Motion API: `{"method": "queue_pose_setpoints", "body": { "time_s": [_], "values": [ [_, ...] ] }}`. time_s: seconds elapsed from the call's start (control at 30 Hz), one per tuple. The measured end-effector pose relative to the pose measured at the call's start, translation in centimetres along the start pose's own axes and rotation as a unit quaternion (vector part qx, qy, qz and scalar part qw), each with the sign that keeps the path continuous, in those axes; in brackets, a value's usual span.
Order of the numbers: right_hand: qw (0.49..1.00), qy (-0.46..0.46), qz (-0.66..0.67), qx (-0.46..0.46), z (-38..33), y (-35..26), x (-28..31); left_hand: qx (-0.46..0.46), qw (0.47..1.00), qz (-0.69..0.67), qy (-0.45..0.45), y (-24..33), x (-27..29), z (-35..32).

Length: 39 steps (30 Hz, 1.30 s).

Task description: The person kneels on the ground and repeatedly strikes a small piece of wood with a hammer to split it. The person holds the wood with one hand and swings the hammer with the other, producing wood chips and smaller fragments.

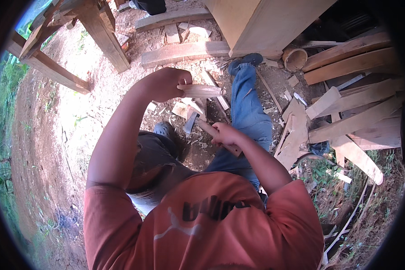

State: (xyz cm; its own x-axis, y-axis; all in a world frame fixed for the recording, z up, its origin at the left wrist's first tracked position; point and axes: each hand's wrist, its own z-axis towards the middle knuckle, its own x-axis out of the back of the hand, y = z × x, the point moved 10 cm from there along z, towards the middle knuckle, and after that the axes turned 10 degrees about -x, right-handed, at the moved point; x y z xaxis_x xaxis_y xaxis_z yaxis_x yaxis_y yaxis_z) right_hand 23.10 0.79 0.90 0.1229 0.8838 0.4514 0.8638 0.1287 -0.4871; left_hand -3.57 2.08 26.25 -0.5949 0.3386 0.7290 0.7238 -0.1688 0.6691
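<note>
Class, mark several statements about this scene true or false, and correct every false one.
1. The right grip holds the hatchet. True.
2. The left grip is empty. False: it holds a pale wood piece.
3. The hatchet touches the wood piece. False: a gap shows between them.
4. Small wood chips lie on the ground. True.
5. The shirt is green. False: it is red.
6. Several planks are at the picture's right. True.
</note>
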Motion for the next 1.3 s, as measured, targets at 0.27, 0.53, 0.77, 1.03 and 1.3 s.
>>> {"method": "queue_pose_setpoints", "body": {
  "time_s": [0.27,0.53,0.77,1.03,1.3],
  "values": [
    [0.936,0.006,-0.351,0.013,1.1,-6.7,1.6,-0.017,0.998,0.057,0.015,-0.6,-0.3,0.0],
    [0.94,0.226,-0.257,-0.004,4.5,-10.6,8.4,-0.073,0.994,0.06,0.059,-1.3,-1.3,0.6],
    [0.939,-0.053,-0.293,-0.172,5.8,3.5,-4.5,0.019,0.998,0.05,-0.026,-1.7,-1.7,0.5],
    [0.928,-0.068,-0.352,-0.101,4.4,1.1,-5.4,0.0,0.998,0.06,0.017,-2.2,-0.6,-0.3],
    [0.915,0.168,-0.362,-0.058,2.7,-4.9,7.0,0.027,0.998,0.057,-0.011,-1.9,-0.6,-0.2]
  ]
}}
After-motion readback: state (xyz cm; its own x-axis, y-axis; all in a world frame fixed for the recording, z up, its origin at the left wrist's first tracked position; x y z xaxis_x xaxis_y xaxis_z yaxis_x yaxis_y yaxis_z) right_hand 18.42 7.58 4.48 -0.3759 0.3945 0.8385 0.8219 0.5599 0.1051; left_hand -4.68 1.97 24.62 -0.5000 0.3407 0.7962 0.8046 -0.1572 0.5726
